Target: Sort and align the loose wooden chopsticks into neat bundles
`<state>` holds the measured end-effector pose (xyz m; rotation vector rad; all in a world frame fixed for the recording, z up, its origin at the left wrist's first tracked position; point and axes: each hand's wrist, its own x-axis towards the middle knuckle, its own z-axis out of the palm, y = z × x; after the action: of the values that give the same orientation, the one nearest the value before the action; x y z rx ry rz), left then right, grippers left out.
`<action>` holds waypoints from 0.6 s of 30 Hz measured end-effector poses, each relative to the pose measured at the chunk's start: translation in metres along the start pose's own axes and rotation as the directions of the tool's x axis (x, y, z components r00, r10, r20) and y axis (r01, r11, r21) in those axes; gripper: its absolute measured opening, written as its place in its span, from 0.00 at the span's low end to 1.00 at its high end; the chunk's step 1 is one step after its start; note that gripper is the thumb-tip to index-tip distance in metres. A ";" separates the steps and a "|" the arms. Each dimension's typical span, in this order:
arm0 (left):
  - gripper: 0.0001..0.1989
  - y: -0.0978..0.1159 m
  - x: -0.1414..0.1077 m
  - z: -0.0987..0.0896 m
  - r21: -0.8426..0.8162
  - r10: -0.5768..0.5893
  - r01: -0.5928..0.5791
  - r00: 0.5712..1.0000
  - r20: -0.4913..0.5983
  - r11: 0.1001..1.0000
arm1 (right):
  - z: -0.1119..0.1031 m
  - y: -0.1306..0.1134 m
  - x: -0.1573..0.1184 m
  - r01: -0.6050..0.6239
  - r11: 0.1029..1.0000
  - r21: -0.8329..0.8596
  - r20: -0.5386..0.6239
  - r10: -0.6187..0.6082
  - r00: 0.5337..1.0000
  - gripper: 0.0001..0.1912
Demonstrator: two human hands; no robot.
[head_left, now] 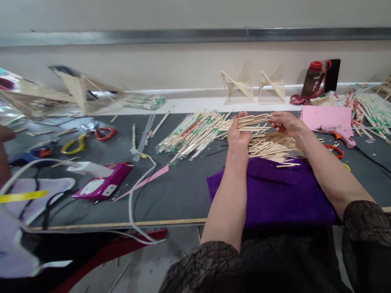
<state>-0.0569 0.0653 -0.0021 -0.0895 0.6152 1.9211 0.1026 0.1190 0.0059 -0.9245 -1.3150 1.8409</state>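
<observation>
My left hand (238, 132) is closed round a bundle of bare wooden chopsticks (252, 121), which point to the right. At their right ends, the fingers of my right hand (284, 123) are pinched together on the sticks; how many they grip cannot be made out. Below both hands lies a loose heap of chopsticks (271, 146), on and beside a folded purple cloth (284, 191) at the table's front. Left of my left hand spreads a pile of paper-wrapped chopsticks (192, 132) with green and red print.
Two stick models (240, 87) stand against the wall, near a red-capped bottle (314, 79). A pink glue gun (339, 134) lies by pink sheets (326, 116) at right. Scissors (73, 145), a magenta packet (105, 181) and a white cable (131, 203) lie left, beside another person's hand (4, 142).
</observation>
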 end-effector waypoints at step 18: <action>0.15 0.000 0.006 -0.003 0.006 -0.011 0.011 0.998 0.054 1.000 | 0.009 0.002 0.000 0.074 0.976 0.205 0.221 -0.120 0.968 0.11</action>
<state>-0.0603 0.0688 -0.0066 -0.0373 0.5824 1.9049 0.0945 0.1138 0.0065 -0.5442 -1.2637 2.0047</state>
